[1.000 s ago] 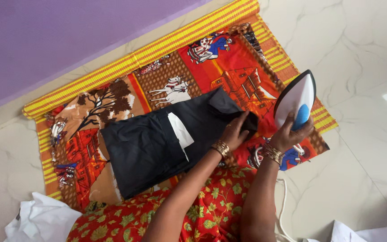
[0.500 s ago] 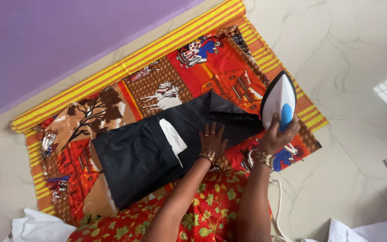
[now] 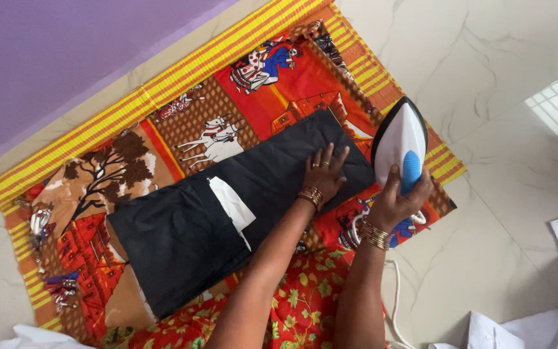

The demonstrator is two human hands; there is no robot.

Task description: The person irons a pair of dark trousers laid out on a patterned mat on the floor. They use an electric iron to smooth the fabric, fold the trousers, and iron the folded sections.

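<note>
A black garment (image 3: 188, 226) with a white inner label lies spread on a colourful patterned cloth (image 3: 130, 155) on the floor. My left hand (image 3: 324, 171) rests flat on the right end of the garment, fingers spread. Beside it, my right hand (image 3: 398, 197) grips the blue handle of a white and blue iron (image 3: 400, 145), which stands at the garment's right edge over the patterned cloth.
A white marble floor (image 3: 498, 84) surrounds the cloth, and a purple wall (image 3: 66, 45) runs along its far side. White clothes (image 3: 537, 329) lie at the bottom right and bottom left. The iron's white cord (image 3: 395, 297) trails by my red floral dress.
The folded flap at the garment's right end has been laid flat. My left hand moved from the fold to pressing flat on the cloth. The iron came closer to the garment edge.
</note>
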